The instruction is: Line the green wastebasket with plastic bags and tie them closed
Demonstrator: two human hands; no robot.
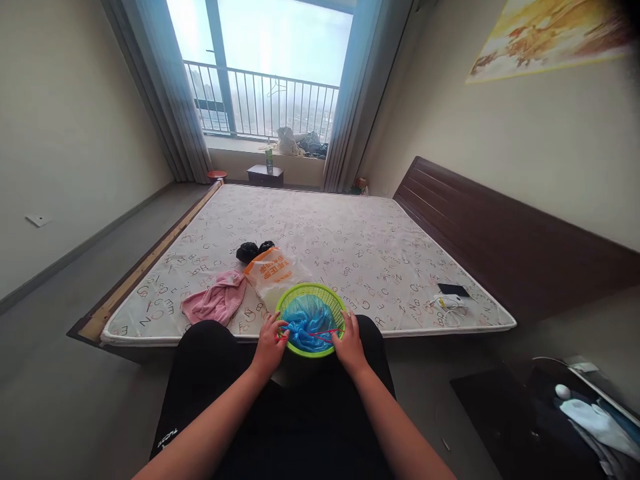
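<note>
While fingers (274, 325) half curl, they hold red string (324, 332).

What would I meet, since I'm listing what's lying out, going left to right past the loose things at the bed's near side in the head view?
Rumpled pink cloth → shiny black plastic bundles → round lime-green plastic basket → flat black rectangular object.

wall picture (555, 40): cut off | green basket (310, 287): bottom hidden | windowsill heap (288, 142): blurred, perhaps cloth
</note>
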